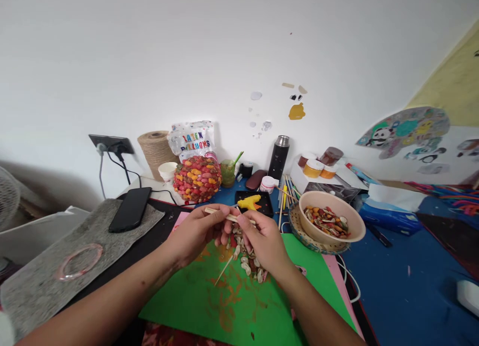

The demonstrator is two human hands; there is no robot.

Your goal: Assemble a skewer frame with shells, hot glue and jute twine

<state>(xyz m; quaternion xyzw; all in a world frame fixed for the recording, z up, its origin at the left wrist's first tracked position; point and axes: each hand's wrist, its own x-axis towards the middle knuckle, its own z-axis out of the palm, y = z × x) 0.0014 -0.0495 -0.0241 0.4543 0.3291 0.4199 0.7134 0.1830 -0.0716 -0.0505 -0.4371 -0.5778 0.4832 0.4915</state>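
My left hand (pixel 204 231) and my right hand (pixel 265 239) are close together, fingers closed. Between them they grip thin pale wooden sticks (pixel 232 218), held roughly level; the exact number is unclear. Below the hands, a pile of nut shells (pixel 246 266), mostly pale with some reddish ones, is partly hidden by my fingers. It lies on a green sheet (pixel 187 298) smeared with orange-brown paint. Another thin stick (pixel 223 271) slants down to the left of the shells. Just beyond my fingers is a yellow glue gun (pixel 249 202) on a black tray (pixel 266 206).
A beige bowl (pixel 359 231) of coloured shells stands at right on a woven tray (pixel 295 221). Behind are a shell-covered ball (pixel 197 178), twine spool (pixel 153 151), black thermos (pixel 279 159) and paint jars (pixel 313 168). At left, a phone (pixel 130 210) lies on grey cloth (pixel 41 281).
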